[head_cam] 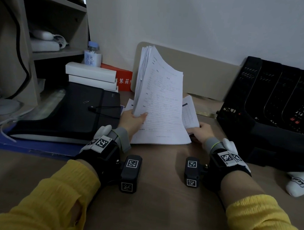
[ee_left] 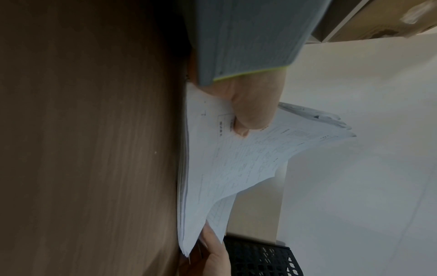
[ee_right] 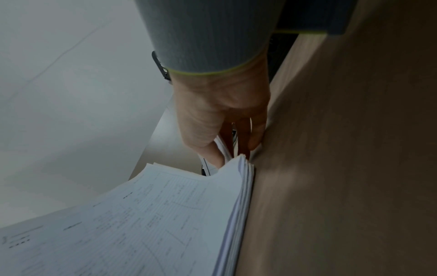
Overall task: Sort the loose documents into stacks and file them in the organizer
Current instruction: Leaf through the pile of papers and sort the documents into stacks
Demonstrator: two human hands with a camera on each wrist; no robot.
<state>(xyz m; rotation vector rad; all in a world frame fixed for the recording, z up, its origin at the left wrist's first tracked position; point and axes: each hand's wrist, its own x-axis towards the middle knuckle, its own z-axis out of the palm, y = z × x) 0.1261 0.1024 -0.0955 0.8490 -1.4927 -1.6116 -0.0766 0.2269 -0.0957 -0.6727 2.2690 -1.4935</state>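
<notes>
With the left hand (head_cam: 131, 120) pinching the upright paper stack (head_cam: 158, 97) on the desk (head_cam: 158, 189) and the right hand (head_cam: 199, 131) pinching its lower corner, loosely fanned sheets could slip before reaching the black organizer (head_cam: 278, 101) beyond the right grip.

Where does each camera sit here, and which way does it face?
Head: on the head, looking down at the desk; both forearms show.
Left wrist: along the left hand gripping the paper stack.
Right wrist: along the right hand at the stack's corner.
Shared: all three show the stack; the left wrist also catches the organizer.
</notes>
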